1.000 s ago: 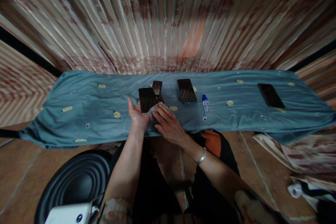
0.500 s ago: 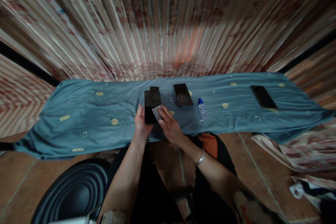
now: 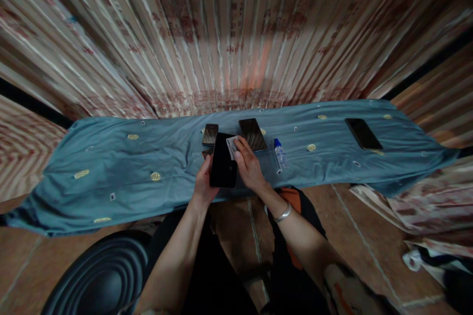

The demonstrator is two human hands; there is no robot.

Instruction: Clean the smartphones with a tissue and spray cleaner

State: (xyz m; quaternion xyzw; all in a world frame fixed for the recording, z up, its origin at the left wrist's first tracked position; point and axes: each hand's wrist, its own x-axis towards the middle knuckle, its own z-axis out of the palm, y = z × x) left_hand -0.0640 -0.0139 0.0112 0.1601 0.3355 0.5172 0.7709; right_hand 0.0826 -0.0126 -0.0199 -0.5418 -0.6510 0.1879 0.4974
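Note:
My left hand (image 3: 203,182) grips a black smartphone (image 3: 222,167) by its lower left edge, its dark screen turned up. Pinched in my right hand (image 3: 250,166) is a small grey cloth (image 3: 232,146), pressed against the upper right of that screen. Behind the held phone a smaller phone (image 3: 210,134) lies on the blue cloth cover, with another dark item partly hidden below it. A second black phone (image 3: 253,134) rests just beyond my right fingers. To the right stands or lies a clear bottle with a blue cap (image 3: 281,155); I cannot tell which.
The patterned blue cover (image 3: 125,167) drapes a long narrow table. One more phone (image 3: 364,134) lies far right. Pleated curtains (image 3: 207,49) hang close behind. On the floor at lower left is a round black ridged object (image 3: 99,275).
The held phone has come nearer to me and shifted right, uncovering the smaller phone behind it. My right hand with the cloth has moved up to the screen's upper right.

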